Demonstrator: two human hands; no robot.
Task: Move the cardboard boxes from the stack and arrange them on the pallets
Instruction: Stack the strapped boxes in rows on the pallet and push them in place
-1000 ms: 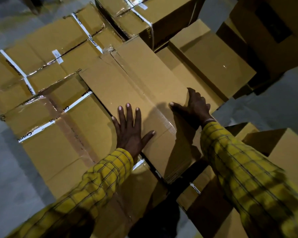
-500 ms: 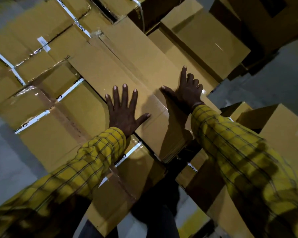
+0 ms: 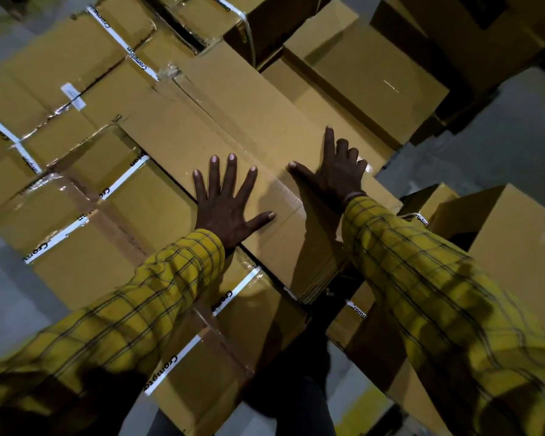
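A long plain cardboard box (image 3: 233,121) lies diagonally on top of a layer of taped boxes (image 3: 76,190). My left hand (image 3: 228,202) presses flat on its near end with fingers spread. My right hand (image 3: 335,171) rests on the box's right edge, index finger straight, the other fingers bent over the edge. Both sleeves are yellow plaid.
More taped boxes (image 3: 54,67) fill the far left, with white branded tape across their seams. Plain boxes (image 3: 368,73) sit at the back right and another box (image 3: 516,240) stands at the right. Grey floor (image 3: 491,136) shows between them and at the left edge.
Both hands have stayed flat on the long box while it slid a little farther away across the layer; the view has shifted with my head.
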